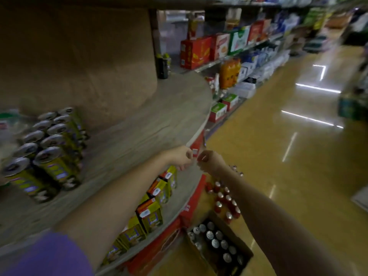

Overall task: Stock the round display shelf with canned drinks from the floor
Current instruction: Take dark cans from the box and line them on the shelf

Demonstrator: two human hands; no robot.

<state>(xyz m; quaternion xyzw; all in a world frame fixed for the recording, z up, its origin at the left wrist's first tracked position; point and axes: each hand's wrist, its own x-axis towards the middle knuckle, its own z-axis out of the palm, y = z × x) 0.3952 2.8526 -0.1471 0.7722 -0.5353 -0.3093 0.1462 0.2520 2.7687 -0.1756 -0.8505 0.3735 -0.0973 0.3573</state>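
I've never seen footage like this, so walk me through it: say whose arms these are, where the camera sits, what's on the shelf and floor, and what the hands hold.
There is no machine here: one picture, from a wide-angle camera worn on a person's head, looking down at their own bare arms in a shop aisle. The left hand and right hand meet at the front edge of the round display shelf, at a small red and white tag; blur hides who grips it. Green and yellow cans stand on that shelf at the left. Yellow cartons fill the tier below. On the floor sit an open cardboard box of cans and loose red cans.
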